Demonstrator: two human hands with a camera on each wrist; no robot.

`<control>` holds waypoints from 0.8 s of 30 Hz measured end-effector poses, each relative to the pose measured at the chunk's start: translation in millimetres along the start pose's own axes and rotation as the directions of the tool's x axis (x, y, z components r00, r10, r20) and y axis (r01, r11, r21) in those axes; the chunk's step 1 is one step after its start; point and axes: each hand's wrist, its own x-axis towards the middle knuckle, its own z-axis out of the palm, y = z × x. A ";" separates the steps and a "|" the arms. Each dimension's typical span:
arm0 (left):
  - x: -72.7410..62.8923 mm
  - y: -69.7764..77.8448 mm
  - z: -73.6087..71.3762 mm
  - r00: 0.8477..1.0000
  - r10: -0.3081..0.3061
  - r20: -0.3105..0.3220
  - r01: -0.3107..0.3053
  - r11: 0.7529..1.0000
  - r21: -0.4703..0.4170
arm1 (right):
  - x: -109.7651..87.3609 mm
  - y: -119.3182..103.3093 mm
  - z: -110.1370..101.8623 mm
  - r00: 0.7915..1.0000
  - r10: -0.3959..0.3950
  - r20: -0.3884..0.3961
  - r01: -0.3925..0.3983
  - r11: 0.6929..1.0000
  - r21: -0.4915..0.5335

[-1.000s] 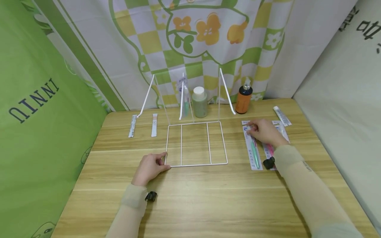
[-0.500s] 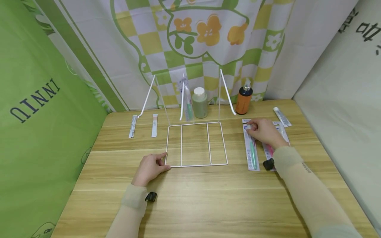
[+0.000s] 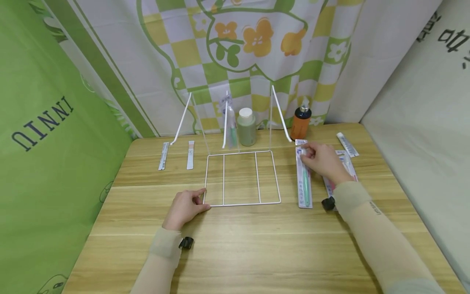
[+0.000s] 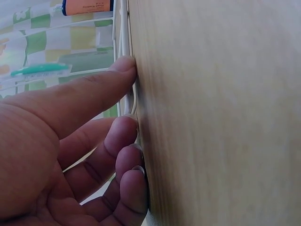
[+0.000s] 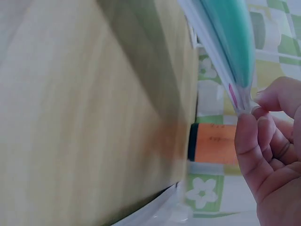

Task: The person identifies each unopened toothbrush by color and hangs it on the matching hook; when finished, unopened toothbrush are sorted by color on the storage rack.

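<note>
My right hand (image 3: 324,161) pinches a packaged toothbrush (image 3: 305,188) near its top end, its green handle showing through the clear pack. The right wrist view has this toothbrush pack (image 5: 230,42) up off the wood, between thumb and fingers. At the front left corner of a white wire rack (image 3: 242,203), my left hand (image 3: 181,208) grips the frame. Its thumb presses on the wire in the left wrist view, with the other fingers curled beside it. Another toothbrush pack (image 3: 232,132) hangs from the rack's middle hook.
A pink toothbrush pack (image 3: 350,163) lies under my right wrist, partly hidden, near a small white tube (image 3: 347,145). Behind the rack stand a green bottle (image 3: 246,128) and an orange pump bottle (image 3: 300,124). Two slim sachets (image 3: 163,156) lie left of the rack.
The right hand has lifted the green toothbrush pack from beside the pink one and shifted it left, towards the rack. The left hand stays on the rack's corner. The hanging pack has swung slightly.
</note>
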 end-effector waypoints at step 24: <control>-1.7 1.0 -1.3 1.000 -0.014 0.006 0.014 1.000 0.002 | 5.0 -87.0 5.6 0.899 -0.366 -0.241 0.360 0.930 -0.071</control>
